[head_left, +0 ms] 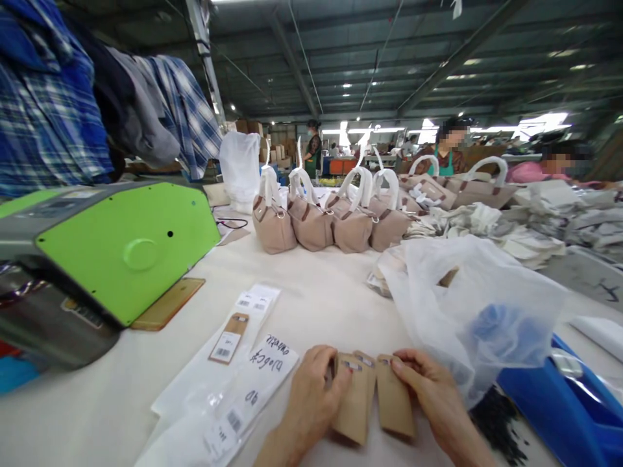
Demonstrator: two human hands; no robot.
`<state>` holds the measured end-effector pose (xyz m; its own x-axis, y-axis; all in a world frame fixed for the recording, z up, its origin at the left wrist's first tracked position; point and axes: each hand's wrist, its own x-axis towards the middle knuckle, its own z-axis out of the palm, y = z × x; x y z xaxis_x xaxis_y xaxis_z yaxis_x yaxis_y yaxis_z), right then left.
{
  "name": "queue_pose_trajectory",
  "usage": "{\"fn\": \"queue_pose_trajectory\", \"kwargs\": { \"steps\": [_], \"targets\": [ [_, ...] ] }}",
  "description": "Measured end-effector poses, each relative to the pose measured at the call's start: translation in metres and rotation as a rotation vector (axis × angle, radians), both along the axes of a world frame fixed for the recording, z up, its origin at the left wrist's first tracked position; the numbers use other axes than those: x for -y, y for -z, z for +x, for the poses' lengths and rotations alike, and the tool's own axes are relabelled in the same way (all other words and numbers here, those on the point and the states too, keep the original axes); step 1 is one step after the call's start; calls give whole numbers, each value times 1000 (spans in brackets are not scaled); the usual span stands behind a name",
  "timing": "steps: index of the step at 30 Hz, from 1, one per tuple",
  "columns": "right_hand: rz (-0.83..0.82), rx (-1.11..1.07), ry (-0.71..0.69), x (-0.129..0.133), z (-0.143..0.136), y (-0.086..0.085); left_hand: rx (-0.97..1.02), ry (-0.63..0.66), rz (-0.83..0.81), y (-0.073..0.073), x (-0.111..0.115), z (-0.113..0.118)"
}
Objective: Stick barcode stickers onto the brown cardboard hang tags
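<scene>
My left hand (316,395) is closed around a small stack of brown kraft-paper tags (354,408), thumb on top near their upper end. Between the thumb and fingers of my right hand (431,383) is a single brown tag (396,405), held just right of the stack. Each tag bears a small dark mark near its top. To the left lies another brown tag (228,338) with a white barcode label, resting on a strip of white label paper (256,301). White plastic with handwriting (267,373) and barcode stickers is beside my left hand.
A green and grey machine (141,253) stands at left, a phone-like gold slab (168,303) by it. Taupe handbags (311,224) with wrapped handles line the table's back. A translucent plastic bag (438,298), blue bin (559,402) and small black pieces (499,428) lie right. A co-worker (445,152) is beyond.
</scene>
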<state>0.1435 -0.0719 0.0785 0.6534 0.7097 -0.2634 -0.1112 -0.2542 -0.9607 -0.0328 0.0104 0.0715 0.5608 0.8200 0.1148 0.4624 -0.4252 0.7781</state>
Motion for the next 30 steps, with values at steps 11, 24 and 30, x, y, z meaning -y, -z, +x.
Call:
{"fn": "queue_pose_trajectory", "kwargs": {
  "steps": [11, 24, 30],
  "targets": [
    [13, 27, 42, 0, 5, 10, -328, 110, -48, -14, 45, 12],
    [-30, 112, 69, 19, -2, -8, -223, 36, 149, -7, 34, 50],
    [-158, 299, -40, 26, 1, 6, -368, -74, 221, -51, -6, -20]
  ]
}}
